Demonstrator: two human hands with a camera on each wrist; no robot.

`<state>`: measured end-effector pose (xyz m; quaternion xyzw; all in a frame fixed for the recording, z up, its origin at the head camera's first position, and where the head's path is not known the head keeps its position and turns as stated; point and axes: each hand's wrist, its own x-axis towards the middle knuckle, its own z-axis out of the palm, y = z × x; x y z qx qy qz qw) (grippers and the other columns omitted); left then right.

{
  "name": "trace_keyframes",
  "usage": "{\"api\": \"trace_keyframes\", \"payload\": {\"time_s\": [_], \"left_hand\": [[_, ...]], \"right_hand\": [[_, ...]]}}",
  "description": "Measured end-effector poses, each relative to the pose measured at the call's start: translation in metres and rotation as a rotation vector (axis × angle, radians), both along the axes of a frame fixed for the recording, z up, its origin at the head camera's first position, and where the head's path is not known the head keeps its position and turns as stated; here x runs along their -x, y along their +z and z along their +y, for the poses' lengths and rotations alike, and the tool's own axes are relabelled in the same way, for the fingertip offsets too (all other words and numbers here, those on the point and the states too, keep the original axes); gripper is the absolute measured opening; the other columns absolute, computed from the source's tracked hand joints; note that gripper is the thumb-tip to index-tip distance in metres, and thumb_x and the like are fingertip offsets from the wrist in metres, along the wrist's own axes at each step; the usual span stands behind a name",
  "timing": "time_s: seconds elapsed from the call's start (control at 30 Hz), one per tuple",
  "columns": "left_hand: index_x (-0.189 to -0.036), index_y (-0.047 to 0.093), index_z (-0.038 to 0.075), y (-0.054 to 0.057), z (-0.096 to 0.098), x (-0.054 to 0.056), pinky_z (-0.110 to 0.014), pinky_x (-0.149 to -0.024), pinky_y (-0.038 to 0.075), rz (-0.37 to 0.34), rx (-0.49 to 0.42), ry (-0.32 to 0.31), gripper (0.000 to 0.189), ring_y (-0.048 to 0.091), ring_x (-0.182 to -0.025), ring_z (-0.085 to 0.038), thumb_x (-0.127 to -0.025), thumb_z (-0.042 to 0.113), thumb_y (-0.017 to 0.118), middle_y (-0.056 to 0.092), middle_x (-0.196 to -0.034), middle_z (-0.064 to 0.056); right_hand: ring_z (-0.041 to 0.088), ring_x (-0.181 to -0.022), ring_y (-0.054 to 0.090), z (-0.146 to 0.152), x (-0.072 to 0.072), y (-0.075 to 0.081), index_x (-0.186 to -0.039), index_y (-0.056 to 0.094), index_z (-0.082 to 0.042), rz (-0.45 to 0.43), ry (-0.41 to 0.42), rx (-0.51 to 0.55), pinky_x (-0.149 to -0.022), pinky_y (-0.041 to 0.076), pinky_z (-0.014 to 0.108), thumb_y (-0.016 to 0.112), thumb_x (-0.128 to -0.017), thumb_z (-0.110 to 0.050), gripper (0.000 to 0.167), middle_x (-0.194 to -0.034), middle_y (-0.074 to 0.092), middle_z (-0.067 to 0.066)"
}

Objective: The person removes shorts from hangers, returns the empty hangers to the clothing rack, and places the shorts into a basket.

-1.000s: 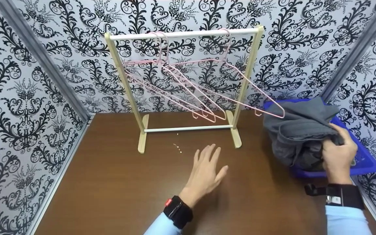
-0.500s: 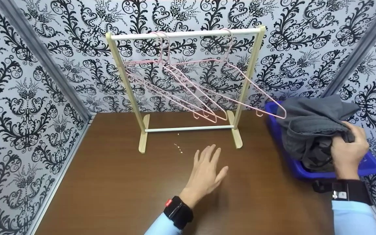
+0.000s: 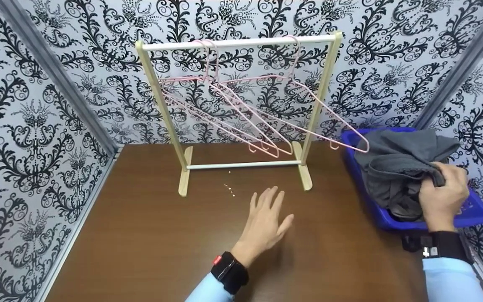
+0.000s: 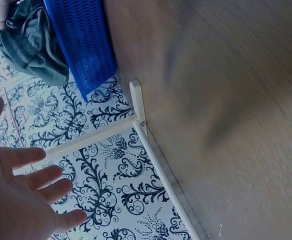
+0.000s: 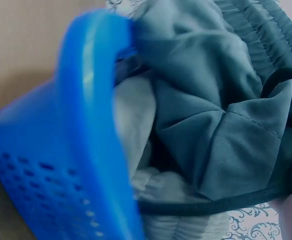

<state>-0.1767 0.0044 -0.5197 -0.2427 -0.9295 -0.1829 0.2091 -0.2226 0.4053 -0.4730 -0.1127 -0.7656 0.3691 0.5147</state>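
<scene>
In the head view my right hand (image 3: 443,195) grips a bunched dark grey garment (image 3: 396,167) by its edge, over the blue basket (image 3: 361,184) at the right. The right wrist view shows a gathered, stitched elastic band (image 5: 268,35) on the grey cloth, close inside the basket rim (image 5: 88,75). Lighter cloth (image 5: 133,120) lies below it in the basket. My left hand (image 3: 262,224) is held over the brown table with fingers spread and straight, holding nothing. The left wrist view shows its fingers (image 4: 51,190) apart from everything.
A wooden rack (image 3: 162,105) with a white top bar (image 3: 250,42) stands at the back of the table (image 3: 162,235). Pink hangers (image 3: 338,117) hang from it, the rightmost one reaching out in front of the garment. Small pale specks (image 3: 229,189) lie before the rack. Patterned walls (image 3: 27,126) enclose the table.
My right hand has carried the grey garment rightward over the basket, then slightly down and left. The garment sits lower in the basket now. My left hand has stayed in place.
</scene>
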Motion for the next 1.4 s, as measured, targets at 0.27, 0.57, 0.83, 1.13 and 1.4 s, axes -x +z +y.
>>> {"api": "trace_keyframes", "payload": {"time_s": [0.27,0.57,0.83,1.13,1.4], "left_hand": [[-0.146,0.054,0.005,0.000,0.000,0.000,-0.060,-0.116,0.033,-0.003,0.022,0.009,0.061,0.048,-0.141,-0.032,-0.102,0.046,0.055,0.051,-0.151,-0.017],[-0.147,0.054,0.006,-0.001,0.001,0.000,-0.059,-0.117,0.033,-0.019,0.039,0.022,0.061,0.046,-0.142,-0.031,-0.102,0.047,0.054,0.050,-0.152,-0.015],[-0.147,0.054,0.005,0.000,0.003,0.000,-0.059,-0.117,0.032,-0.017,0.047,0.019,0.062,0.047,-0.142,-0.032,-0.102,0.048,0.053,0.050,-0.152,-0.016],[-0.147,0.053,0.005,-0.002,0.006,0.000,-0.059,-0.119,0.030,-0.049,0.070,0.018,0.063,0.045,-0.143,-0.033,-0.102,0.047,0.054,0.050,-0.153,-0.017],[-0.146,0.055,0.004,-0.008,0.011,0.002,-0.061,-0.117,0.033,-0.041,0.078,0.008,0.061,0.048,-0.141,-0.034,-0.101,0.046,0.057,0.051,-0.151,-0.017]], "right_hand": [[0.047,-0.105,0.054,-0.003,-0.003,-0.008,-0.107,0.073,0.008,-0.113,0.055,-0.150,-0.094,0.042,0.057,0.063,-0.079,0.011,0.029,-0.106,0.061,0.022],[0.057,-0.105,0.045,0.001,-0.006,-0.020,-0.109,0.068,0.007,-0.289,0.084,-0.272,-0.092,0.026,0.070,0.055,-0.073,0.008,0.038,-0.116,0.055,0.030],[0.062,-0.099,0.039,0.005,-0.006,-0.030,-0.106,0.064,0.012,-0.374,0.134,-0.335,-0.085,0.028,0.070,0.056,-0.072,0.011,0.035,-0.114,0.049,0.036],[0.058,-0.101,0.045,0.009,-0.004,-0.040,-0.094,0.057,0.016,-0.435,0.181,-0.461,-0.086,0.026,0.074,0.058,-0.068,0.014,0.026,-0.099,0.049,0.043],[0.060,-0.095,0.049,0.010,-0.004,-0.048,-0.094,0.056,0.018,-0.500,0.150,-0.559,-0.083,0.031,0.078,0.060,-0.072,0.012,0.023,-0.093,0.052,0.044]]}}
